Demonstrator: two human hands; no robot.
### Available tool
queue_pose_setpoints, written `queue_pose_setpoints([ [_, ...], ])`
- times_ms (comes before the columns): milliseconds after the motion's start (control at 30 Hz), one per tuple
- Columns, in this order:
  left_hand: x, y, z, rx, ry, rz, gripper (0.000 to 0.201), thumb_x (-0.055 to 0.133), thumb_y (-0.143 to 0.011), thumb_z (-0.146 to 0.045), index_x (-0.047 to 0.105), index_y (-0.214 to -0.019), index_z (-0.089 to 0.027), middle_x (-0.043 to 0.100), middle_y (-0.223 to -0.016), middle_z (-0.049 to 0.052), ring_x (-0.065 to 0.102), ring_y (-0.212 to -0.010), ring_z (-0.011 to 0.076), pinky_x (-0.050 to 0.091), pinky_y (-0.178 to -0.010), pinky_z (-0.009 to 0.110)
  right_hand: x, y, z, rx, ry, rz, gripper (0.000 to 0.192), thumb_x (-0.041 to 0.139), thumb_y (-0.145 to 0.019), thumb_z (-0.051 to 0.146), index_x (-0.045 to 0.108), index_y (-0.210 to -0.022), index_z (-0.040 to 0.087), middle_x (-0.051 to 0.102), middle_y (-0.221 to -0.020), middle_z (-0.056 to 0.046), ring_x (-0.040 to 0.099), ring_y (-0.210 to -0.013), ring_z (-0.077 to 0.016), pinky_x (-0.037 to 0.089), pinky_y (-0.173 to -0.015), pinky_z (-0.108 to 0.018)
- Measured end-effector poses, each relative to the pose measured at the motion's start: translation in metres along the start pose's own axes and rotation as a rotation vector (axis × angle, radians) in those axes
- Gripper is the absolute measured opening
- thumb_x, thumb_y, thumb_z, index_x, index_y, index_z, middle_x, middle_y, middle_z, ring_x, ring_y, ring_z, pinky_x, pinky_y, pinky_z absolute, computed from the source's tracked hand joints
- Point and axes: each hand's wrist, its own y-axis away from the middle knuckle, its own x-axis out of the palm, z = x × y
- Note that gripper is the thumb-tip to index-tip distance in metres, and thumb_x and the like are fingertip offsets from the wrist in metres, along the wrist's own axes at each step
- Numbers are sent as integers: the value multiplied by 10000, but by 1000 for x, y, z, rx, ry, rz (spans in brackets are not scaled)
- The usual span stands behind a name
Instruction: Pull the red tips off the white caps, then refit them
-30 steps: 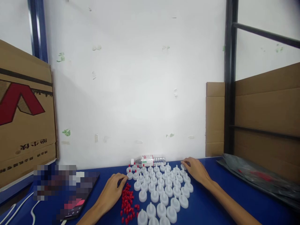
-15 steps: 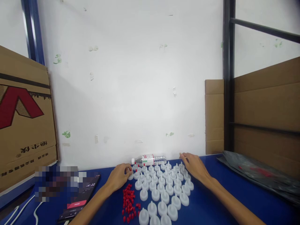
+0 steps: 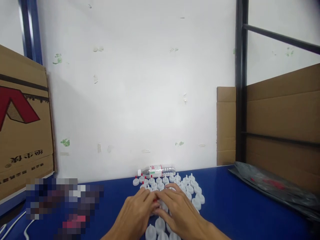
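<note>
My left hand (image 3: 137,210) and my right hand (image 3: 178,207) meet over the group of white plastic spout lids (image 3: 196,202). Both have bent fingers, and their fingertips touch or nearly touch. A small red cap (image 3: 155,200) shows between them, at the closed fingertips of my left hand. My right thumb and forefinger curl around the same spot, with white plastic partly visible behind; what they grip is hidden. Several lids at the back left, such as one lid (image 3: 136,181), carry red caps on their spouts. My left hand and forearm cover the place of the loose red caps.
A clear bottle (image 3: 156,171) lies on its side behind the lids, against the wall. At left are a large printed carton (image 3: 25,133), a blurred patch (image 3: 75,213) and white cables (image 3: 15,223). A dark plastic bag (image 3: 272,186) lies at right on the blue table (image 3: 220,200).
My right hand has come in from the back right to the middle. My left hand has moved right and nearer to meet it. The view has shifted slightly.
</note>
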Motion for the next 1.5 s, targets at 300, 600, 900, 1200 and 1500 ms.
queue_pose_setpoints([
  [300, 8, -3, -2, -305, 339, 95, 458, 259, -1069, -466, 455, -729, -230, 568, -718, -6, 520, -684, 166, 422, -655, 270, -1, -1, -25, -8, 34, 48, 196, 573, -952, 99, 624, -1102, 216, 730, -1044, -50, 667, -973, -214, 477, -970, -373],
  [600, -23, 4, 75, -589, 99, 29, 456, 329, -1013, -545, 568, -785, -231, 607, -732, -11, 574, -729, 202, 415, -706, 294, -50, 31, -148, 570, 168, -113, 137, 534, -973, 295, 483, -1087, 236, 748, -1075, -129, 730, -932, -291, 500, -786, -357],
  [900, 6, 23, 105, -591, 58, 100, 290, 482, -892, -309, 725, -1011, -206, 727, -997, 78, 648, -967, 251, 470, -887, 353, -46, 58, -190, 826, 275, -28, 169, 652, -872, 291, 522, -951, 218, 649, -656, -12, 634, -622, -234, 369, -602, -278],
  [1200, 8, 23, 108, -591, 124, 175, 308, 533, -881, -387, 770, -985, -221, 777, -1017, 59, 692, -960, 258, 498, -867, 349, -54, 52, -179, 837, 373, 82, 169, 675, -895, 339, 627, -810, 201, 705, -960, -89, 665, -889, -234, 390, -684, -281],
  [1500, 5, 20, 98, -511, 98, 200, 425, 396, -1001, -441, 756, -931, -227, 758, -1005, 61, 687, -968, 250, 497, -891, 366, -49, 50, -171, 1003, 469, 238, 275, 614, -998, 435, 664, -964, 167, 675, -848, -5, 662, -774, -172, 544, -765, -365],
])
